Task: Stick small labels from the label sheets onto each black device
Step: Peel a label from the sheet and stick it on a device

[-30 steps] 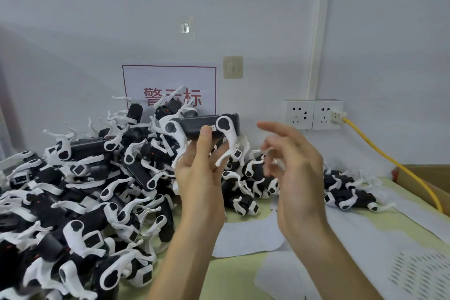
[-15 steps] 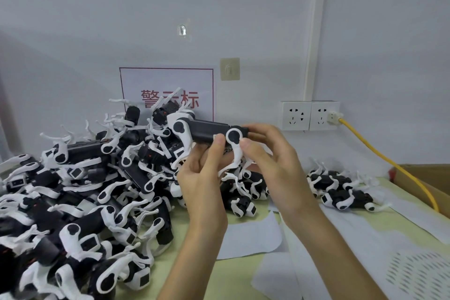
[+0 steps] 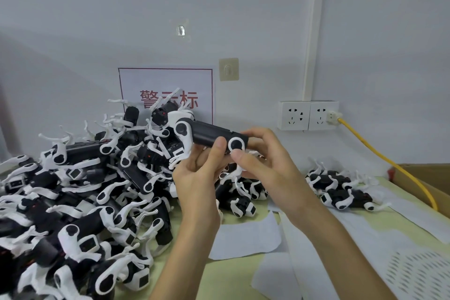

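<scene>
Above a green bench (image 3: 233, 277) crowded with a heap (image 3: 80, 190) of devices, the left hand (image 3: 197, 178) gripped one black device (image 3: 211, 133) raised while the right hand (image 3: 265, 165) pinched its round end with curled fingers (image 3: 258, 133), where a label would want firm, flat pressing.

Plastic, paper and card, mostly matt.
Black tube-shaped plastic device (image 3: 211, 135): body satin with a faint sheen, its white parts smooth and matt. Heap of black-and-white plastic devices (image 3: 73, 202): same finish. White paper label sheets (image 3: 246, 236): smooth, dull. Pale green table (image 3: 233, 275): matt, even. White plastic wall sockets (image 3: 294, 115): smooth, slightly glossy. Yellow cable (image 3: 365, 142): smooth jacket. Brown cardboard box (image 3: 438, 173): dull, fibrous.
</scene>
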A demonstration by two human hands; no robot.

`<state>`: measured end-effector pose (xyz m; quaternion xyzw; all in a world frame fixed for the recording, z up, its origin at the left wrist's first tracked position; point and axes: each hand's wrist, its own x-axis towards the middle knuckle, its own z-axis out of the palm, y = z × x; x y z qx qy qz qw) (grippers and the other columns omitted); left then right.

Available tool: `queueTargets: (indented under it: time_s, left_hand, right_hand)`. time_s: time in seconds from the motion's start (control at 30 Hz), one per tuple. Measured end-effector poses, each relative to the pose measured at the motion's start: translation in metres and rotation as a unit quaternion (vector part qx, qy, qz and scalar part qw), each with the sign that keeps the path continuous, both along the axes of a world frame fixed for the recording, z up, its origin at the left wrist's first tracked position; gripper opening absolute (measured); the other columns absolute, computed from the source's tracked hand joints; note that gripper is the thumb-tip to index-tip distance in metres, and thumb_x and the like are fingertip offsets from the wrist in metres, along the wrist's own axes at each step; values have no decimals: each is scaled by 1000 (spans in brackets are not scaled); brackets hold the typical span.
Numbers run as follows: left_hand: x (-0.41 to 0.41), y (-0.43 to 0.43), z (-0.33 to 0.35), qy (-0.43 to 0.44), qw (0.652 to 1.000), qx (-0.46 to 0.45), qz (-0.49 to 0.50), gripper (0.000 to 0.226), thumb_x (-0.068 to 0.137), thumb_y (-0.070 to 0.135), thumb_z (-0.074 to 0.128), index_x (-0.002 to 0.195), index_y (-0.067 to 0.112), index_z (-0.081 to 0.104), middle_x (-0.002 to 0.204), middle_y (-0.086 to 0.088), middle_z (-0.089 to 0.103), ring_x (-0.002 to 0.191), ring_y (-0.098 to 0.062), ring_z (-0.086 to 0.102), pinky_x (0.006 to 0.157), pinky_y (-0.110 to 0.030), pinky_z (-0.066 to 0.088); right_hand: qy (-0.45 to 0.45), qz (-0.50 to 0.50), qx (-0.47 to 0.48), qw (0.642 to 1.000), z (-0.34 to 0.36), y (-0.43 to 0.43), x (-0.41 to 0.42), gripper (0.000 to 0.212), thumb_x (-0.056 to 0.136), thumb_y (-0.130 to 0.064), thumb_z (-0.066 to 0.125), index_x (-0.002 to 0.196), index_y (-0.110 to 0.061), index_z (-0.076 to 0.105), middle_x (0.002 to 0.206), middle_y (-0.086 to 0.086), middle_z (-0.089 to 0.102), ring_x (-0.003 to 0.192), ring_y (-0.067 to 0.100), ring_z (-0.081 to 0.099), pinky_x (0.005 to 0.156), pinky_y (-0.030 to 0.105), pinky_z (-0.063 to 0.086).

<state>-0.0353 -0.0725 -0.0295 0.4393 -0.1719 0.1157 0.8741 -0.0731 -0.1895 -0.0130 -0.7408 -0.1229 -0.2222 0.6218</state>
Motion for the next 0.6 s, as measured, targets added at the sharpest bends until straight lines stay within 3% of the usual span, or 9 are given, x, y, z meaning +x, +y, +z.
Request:
queueTargets:
  time_s: [0.1, 0.17, 0.27, 0.33, 0.4, 0.47, 0.53, 0.6]
  left_hand:
    - [3, 0, -2, -5, 1000, 20, -12, 23, 78, 27, 76, 85, 6, 71, 83, -18, 70, 86, -29, 74, 80, -27, 59]
    - [5, 0, -4, -15, 999, 42, -28, 18, 80, 30, 73, 76, 12, 73, 81, -10, 73, 87, -23, 75, 84, -28, 60]
    - [7, -3, -8, -19, 994, 105, -12, 28, 93, 36, 63, 94, 13, 80, 92, -2, 80, 93, -14, 76, 81, -20, 57]
    - [10, -4, -11, -13, 983, 185, 1, 30, 103, 34, 55, 93, 24, 82, 96, 10, 80, 94, -4, 74, 78, -13, 55]
    - [15, -6, -16, -5, 961, 275, -29, 28, 104, 32, 57, 93, 37, 82, 95, 23, 78, 93, 10, 70, 79, -10, 53]
    - [21, -4, -23, 18, 933, 355, -45, 19, 102, 32, 62, 112, 36, 77, 91, 33, 72, 89, 24, 62, 75, -2, 47]
    - [30, -1, -31, 27, 902, 430, -22, 25, 99, 34, 64, 123, 34, 73, 96, 35, 66, 85, 26, 58, 63, 0, 42]
    - [39, 7, -37, 32, 873, 486, 16, 29, 98, 35, 65, 127, 32, 70, 98, 31, 64, 84, 18, 59, 65, -8, 43]
  right_hand:
    - [3, -20, -17, 1000, 3, -7, 0, 34, 87, -33, 78, 115, -29, 60, 109, -10, 73, 95, 10, 72, 86, 25, 56]
    - [19, -12, -21, 1000, 7, -17, -2, 40, 80, -33, 84, 113, -27, 63, 104, -7, 76, 92, 11, 74, 79, 18, 56]
    - [48, 6, 8, 999, 12, -35, -4, 41, 75, -38, 81, 113, -27, 69, 99, 4, 77, 93, 24, 75, 82, 28, 61]
    - [81, 6, 68, 994, 12, -48, -3, 39, 75, -38, 81, 109, -20, 73, 98, 13, 77, 91, 33, 76, 76, 30, 62]
    - [114, -12, 96, 989, 8, -62, 0, 44, 72, -41, 85, 104, -13, 75, 101, 20, 76, 91, 37, 76, 76, 34, 63]
    - [152, -37, 128, 979, 4, -75, -1, 46, 72, -46, 77, 105, -14, 74, 99, 19, 77, 90, 36, 76, 77, 34, 64]
    - [148, -51, 187, 970, 0, -96, 1, 41, 76, -45, 73, 107, -18, 73, 96, 12, 78, 87, 35, 76, 68, 33, 63]
    - [108, -78, 258, 957, -1, -122, -4, 28, 83, -41, 71, 103, -22, 75, 97, 6, 77, 84, 35, 75, 60, 31, 61]
